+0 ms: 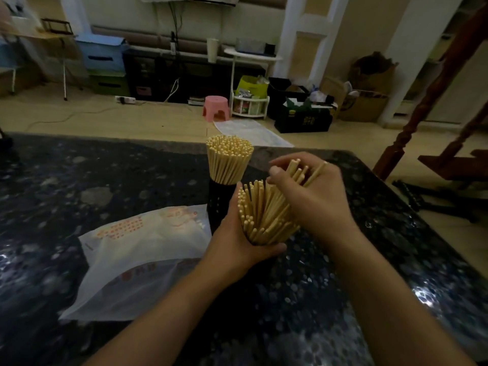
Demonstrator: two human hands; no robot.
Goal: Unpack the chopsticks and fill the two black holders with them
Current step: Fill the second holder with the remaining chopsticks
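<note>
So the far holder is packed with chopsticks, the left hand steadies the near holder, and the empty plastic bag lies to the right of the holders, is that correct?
Not quite: the head view shows the plastic bag lying to the left of the holders, not the right. The rest stands: the far holder is packed with chopsticks, and the left hand steadies the near holder.

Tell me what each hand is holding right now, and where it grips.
The left hand wraps the lower part of the near black holder, which is mostly hidden. The right hand clasps a bunch of chopsticks near their upper ends.
</note>
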